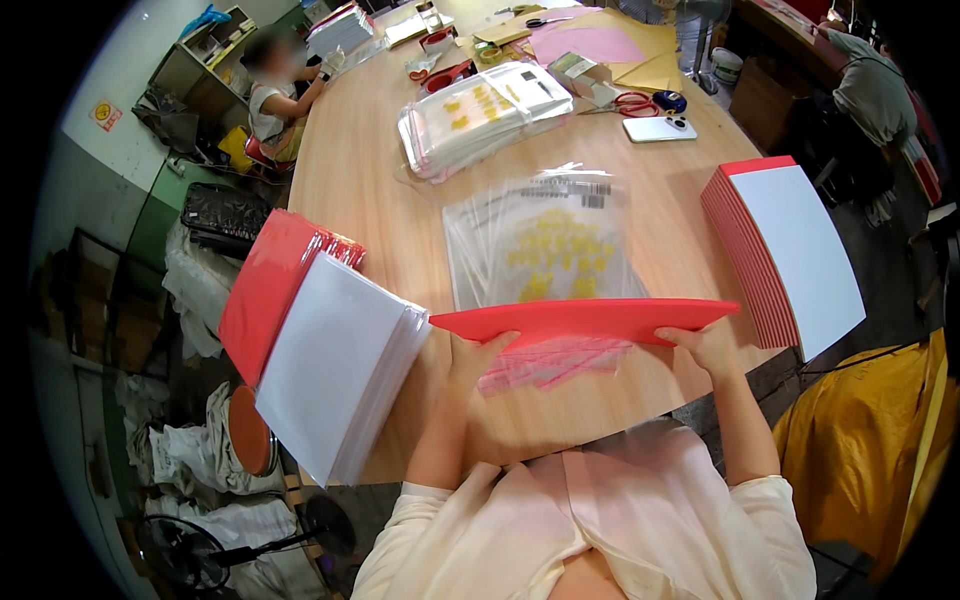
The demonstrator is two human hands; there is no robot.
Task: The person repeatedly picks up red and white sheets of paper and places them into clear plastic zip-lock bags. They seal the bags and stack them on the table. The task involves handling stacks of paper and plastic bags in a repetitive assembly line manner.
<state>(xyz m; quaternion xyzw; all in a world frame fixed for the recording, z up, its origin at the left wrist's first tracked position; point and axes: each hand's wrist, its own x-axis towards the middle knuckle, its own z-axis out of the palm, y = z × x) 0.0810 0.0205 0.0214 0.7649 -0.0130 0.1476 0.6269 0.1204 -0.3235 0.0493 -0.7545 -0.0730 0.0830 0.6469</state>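
Between my two hands a flat red folder [585, 322] is held tilted up over the table, seen almost edge-on. My left hand [478, 358] grips its left end with the thumb on the near side. At the right end my right hand [700, 350] pinches it the same way. Under and in front of it lie clear pink-edged plastic strips [560, 364]. Just beyond is a fanned pile of clear plastic bags [545, 235] with yellow print.
Wrapped white and red packs [335, 350] stack at the left; red-edged white boards [790, 250] stack at the right. Farther back lie another bag bundle [480, 110], a white phone [660, 129], red scissors [635, 104] and a tape measure [670, 101]. A person [272, 105] sits at the far left.
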